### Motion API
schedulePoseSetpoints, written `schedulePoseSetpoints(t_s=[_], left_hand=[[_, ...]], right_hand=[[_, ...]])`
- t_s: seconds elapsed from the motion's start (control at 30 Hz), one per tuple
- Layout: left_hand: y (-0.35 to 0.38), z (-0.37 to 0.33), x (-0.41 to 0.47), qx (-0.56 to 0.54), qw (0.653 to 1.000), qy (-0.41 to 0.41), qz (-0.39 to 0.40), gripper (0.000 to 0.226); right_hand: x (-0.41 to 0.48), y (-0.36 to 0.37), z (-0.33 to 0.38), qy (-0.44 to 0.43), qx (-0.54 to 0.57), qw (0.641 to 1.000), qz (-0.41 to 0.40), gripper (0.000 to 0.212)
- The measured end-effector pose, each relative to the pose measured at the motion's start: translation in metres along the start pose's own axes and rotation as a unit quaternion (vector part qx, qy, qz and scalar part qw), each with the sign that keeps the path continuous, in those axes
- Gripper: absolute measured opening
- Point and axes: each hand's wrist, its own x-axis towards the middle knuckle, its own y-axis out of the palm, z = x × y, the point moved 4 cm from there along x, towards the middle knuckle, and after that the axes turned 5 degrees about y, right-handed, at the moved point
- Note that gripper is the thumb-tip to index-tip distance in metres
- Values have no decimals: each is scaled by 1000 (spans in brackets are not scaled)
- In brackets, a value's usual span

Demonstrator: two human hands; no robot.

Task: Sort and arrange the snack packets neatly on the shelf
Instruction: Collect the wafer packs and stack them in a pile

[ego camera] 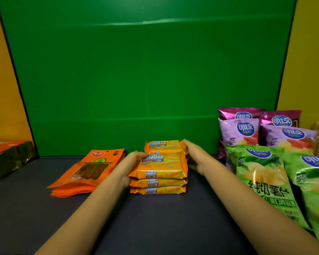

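The orange wafer packets stacked at centre read "Cal Cheese" and "CHEESE WAFER". At three o'clock, a lilac chip bag carries "copico" under a blue oval of Chinese characters. At four o'clock, a green chip bag shows "copico" and large Chinese characters.

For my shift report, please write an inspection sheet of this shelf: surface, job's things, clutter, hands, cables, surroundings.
Surface: dark shelf, flat, bare in front.
Job's things: cheese wafers stacked in the centre, second stack behind; orange pouches stacked to the left; green chips and purple chips on the right; red packs at far left.
Clutter: nothing seen.
Hands: left hand on the wafers' left side; right hand open at their right side.
Cables: nothing seen.
Surroundings: green backboard, yellow walls.
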Motion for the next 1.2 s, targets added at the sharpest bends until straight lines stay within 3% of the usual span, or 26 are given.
schedulePoseSetpoints(t_s=[0.1, 0.23, 0.33, 0.4, 0.5, 0.6, 0.67, 0.73, 0.77, 0.93, 1.2], left_hand=[[-2, 2, 9, -13, 1000, 23, -5, 71], [4, 4, 7, -3, 999, 34, 0, 49], [7, 5, 3, 2, 999, 35, 10, 41], [7, 4, 3, 14, 999, 48, 5, 49], [-4, -1, 6, 105, 986, 110, -64, 69], [-8, -20, -9, 202, 948, 223, -109, 56], [-7, -37, -29, 282, 883, 346, -145, 34], [1, -53, -54, 332, 809, 455, -170, 27], [6, -57, -66, 331, 797, 479, -159, 26], [53, -47, -101, 324, 816, 478, -25, 12], [161, 0, -145, 303, 825, 463, 114, 35]], right_hand=[[-7, 10, -9, 10, 51, 997, 55, 36], [-12, 22, -7, 6, 80, 996, 50, 39], [-14, 22, -4, -7, 40, 999, 32, 42], [-21, 19, -1, -16, 24, 999, 27, 44], [-28, 9, 5, -52, -37, 998, -11, 48], [-53, -4, 19, -139, -116, 981, -68, 37], [-77, -15, 26, -194, -137, 968, -80, 40], [-107, -31, 31, -251, -171, 948, -98, 37], [-121, -42, 33, -278, -184, 937, -105, 35], [-172, -115, 22, -327, -192, 912, -159, 25], [-202, -278, -25, -288, -177, 901, -270, 32]])
